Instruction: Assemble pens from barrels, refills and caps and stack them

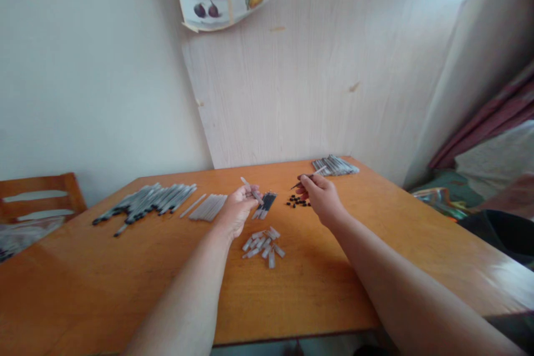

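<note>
My left hand is curled round a clear pen barrel that sticks out up and to the left, above a small heap of clear pen caps. My right hand pinches a thin pen refill by its dark tip end, just over a scatter of small black end plugs. Between my hands lie a few dark refills on the orange wooden table.
A long row of assembled pens and a bunch of clear barrels lie at the left. Another bundle of pens sits at the table's far right by the wall. A wooden chair stands at left; bedding at right.
</note>
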Available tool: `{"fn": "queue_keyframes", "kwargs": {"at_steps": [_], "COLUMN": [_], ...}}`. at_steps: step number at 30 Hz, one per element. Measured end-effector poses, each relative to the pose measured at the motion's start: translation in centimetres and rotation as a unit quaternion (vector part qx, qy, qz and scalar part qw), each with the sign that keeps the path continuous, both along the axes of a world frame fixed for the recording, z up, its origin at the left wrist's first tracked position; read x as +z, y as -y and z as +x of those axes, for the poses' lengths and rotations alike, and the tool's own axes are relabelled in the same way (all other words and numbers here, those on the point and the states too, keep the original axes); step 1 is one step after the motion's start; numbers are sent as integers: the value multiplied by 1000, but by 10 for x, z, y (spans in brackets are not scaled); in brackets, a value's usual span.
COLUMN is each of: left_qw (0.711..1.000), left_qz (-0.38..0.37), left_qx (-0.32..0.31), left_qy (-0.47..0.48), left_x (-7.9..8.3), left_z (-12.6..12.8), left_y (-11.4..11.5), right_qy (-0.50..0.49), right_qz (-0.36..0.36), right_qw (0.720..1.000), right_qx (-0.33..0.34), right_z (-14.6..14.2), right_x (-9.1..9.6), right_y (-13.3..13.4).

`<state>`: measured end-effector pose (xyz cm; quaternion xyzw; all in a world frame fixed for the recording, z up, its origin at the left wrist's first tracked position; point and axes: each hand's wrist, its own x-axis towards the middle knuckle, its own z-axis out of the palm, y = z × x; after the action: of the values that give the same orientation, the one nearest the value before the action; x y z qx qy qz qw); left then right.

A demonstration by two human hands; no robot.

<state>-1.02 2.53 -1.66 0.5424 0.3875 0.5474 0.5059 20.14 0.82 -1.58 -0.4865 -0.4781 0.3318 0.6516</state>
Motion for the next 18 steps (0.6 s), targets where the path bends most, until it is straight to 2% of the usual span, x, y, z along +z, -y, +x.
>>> {"fn": "queue_keyframes", "kwargs": {"at_steps": [4,9,13,18], "left_qw": [998,982,948,892], "left_qz": [35,96,148,244], "left_qx": [21,68,129,172], "left_qy": [-39,-150,-251,-339], "left_x": [-4,-10,-12,-6], "left_z": [2,0,-5,-10], "left_y": [-3,-10,-13,-11], "right_qy": [-98,-147,-162,-173], "right_qz": [-12,-26,-29,-33], "right_qw": [994,985,982,979], "right_qx": [41,81,96,103], "right_z": [-1,1,2,2], "right_x": [4,2,1,3], "right_y": [2,2,1,3]}}
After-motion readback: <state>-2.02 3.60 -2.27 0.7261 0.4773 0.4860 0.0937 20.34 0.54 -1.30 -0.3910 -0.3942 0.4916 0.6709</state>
